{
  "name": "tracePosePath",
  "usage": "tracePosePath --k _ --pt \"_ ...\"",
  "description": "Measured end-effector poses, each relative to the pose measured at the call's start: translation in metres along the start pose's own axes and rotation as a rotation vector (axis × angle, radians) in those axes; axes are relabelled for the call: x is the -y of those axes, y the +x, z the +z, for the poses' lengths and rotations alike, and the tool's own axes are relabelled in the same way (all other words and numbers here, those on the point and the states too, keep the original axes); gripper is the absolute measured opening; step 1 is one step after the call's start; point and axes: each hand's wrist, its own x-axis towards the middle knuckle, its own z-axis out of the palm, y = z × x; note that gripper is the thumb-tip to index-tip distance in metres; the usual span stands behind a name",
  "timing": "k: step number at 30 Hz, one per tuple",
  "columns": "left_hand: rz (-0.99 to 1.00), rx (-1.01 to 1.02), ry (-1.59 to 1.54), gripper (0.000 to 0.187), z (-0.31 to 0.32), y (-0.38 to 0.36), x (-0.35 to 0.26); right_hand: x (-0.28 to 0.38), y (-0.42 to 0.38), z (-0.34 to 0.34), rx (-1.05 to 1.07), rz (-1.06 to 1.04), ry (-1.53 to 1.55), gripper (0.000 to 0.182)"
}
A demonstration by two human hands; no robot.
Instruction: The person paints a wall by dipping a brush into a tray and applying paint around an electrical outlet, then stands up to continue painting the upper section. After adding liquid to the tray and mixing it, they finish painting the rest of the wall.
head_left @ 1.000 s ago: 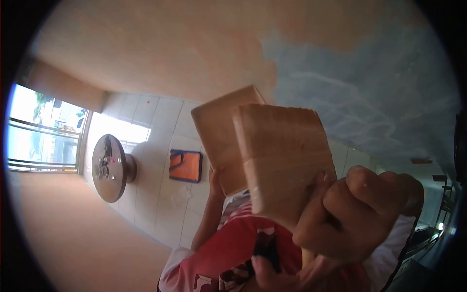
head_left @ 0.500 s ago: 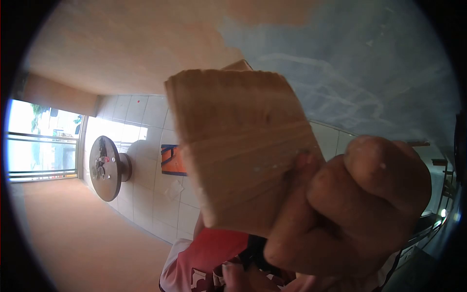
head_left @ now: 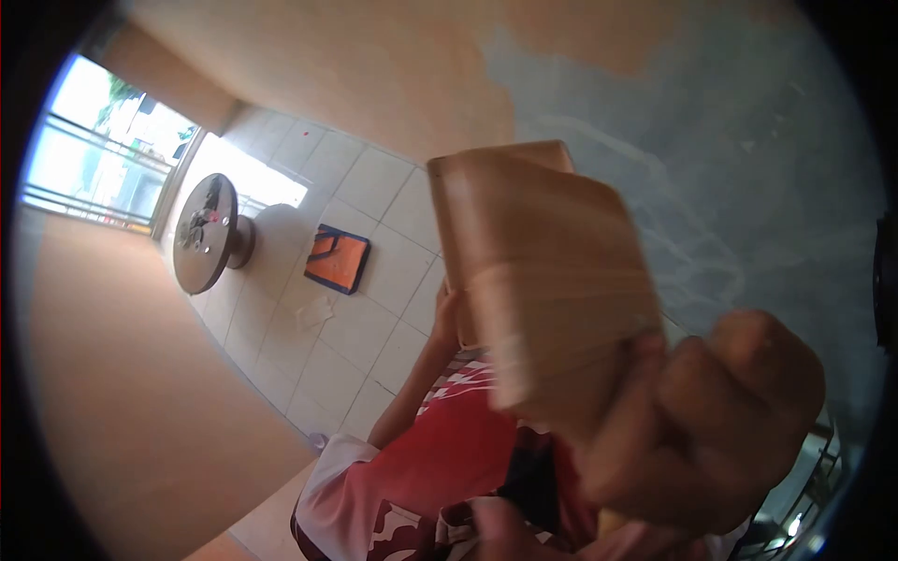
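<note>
A brown ridged slab [head_left: 561,290] is held by the right hand [head_left: 702,421], large and close to the camera at the lower right of the view. The fingers are curled into a fist, and the slab's near edge is gripped between them and the thumb side; the exact contact is blurred. The slab is tilted, well above the floor, with its broad face turned toward the camera.

Behind it, a brown tray-like piece [head_left: 547,156] with a raised rim is largely covered. Whether the two pieces are touching cannot be told. The piece's lower edge is met by the left hand [head_left: 450,318], but most of its fingers are hidden, so whether they are closed around the edge cannot be told.

A red shirt [head_left: 444,449] with white and patterned parts is seen below the hands. On the tiled floor [head_left: 393,248], an orange bag [head_left: 339,260] edged in dark blue is laid flat, with a pale scrap [head_left: 315,313] near it. Farther off, small items are set on a round table [head_left: 201,262] near a barred window [head_left: 108,150]. A grey patch is shown on the peach wall [head_left: 374,65].
</note>
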Motion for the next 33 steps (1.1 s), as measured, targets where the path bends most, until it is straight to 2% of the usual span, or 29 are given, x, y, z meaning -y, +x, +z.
tracePosePath --k 1,4,10,11,12,14,15,17,18,20,24,26,27,29,30,32,33 --pt "-0.02 0.019 0.009 0.062 0.002 -0.001 -0.002 0.004 -0.001 -0.004 0.012 0.099 0.112 0.037" --pt "-0.052 0.077 0.038 0.062 0.006 -0.002 -0.008 -0.005 -0.016 -0.011 -0.03 0.096 0.178 0.035" --pt "0.031 0.018 0.04 0.062 0.013 -0.014 -0.016 -0.048 -0.024 0.029 -0.184 -0.149 0.563 0.028" --pt "0.047 -0.002 0.03 0.062 0.014 -0.017 -0.017 -0.065 -0.04 0.04 -0.051 -0.092 0.577 0.034" --pt "0.062 -0.019 0.018 0.062 0.014 -0.019 -0.018 -0.084 -0.057 0.055 0.083 -0.036 0.582 0.047" --pt "0.079 -0.047 -0.007 0.062 0.009 -0.024 -0.026 -0.085 -0.064 0.102 0.104 0.097 0.604 0.046" --pt "0.072 -0.083 0.003 0.063 0.019 -0.025 -0.033 -0.089 -0.072 0.109 0.115 0.088 0.613 0.046" --pt "0.071 -0.124 0.007 0.064 0.017 -0.024 -0.048 -0.091 -0.079 0.123 0.322 0.324 0.707 0.047" --pt "0.06 -0.097 -0.022 0.063 0.012 -0.022 -0.054 -0.088 -0.079 0.126 0.323 0.318 0.709 0.047" --pt "0.043 -0.065 -0.044 0.063 0.0 -0.018 -0.069 -0.078 -0.076 0.134 0.45 0.447 0.84 0.049" --pt "0.045 0.02 0.017 0.06 -0.018 -0.005 -0.103 -0.061 -0.046 0.161 0.319 0.427 0.911 0.047" --pt "0.046 0.048 0.034 0.059 -0.029 -0.003 -0.12 -0.05 -0.013 0.159 0.737 0.66 0.784 0.044" --pt "0.031 0.058 0.047 0.059 -0.034 -0.003 -0.129 -0.045 -0.007 0.167 0.739 0.664 0.788 0.044" --pt "0.012 0.064 0.062 0.058 -0.037 -0.003 -0.142 -0.042 0.001 0.179 0.71 0.437 0.759 0.045" --pt "0.001 0.074 0.06 0.058 -0.042 -0.003 -0.147 -0.036 0.006 0.185 0.711 0.438 0.761 0.045" --pt "-0.016 0.077 0.057 0.058 -0.045 -0.001 -0.152 -0.03 0.016 0.192 0.493 0.208 0.801 0.045" --pt "-0.022 0.08 0.059 0.058 -0.049 -0.002 -0.156 -0.022 0.023 0.194 0.497 0.209 0.802 0.045"
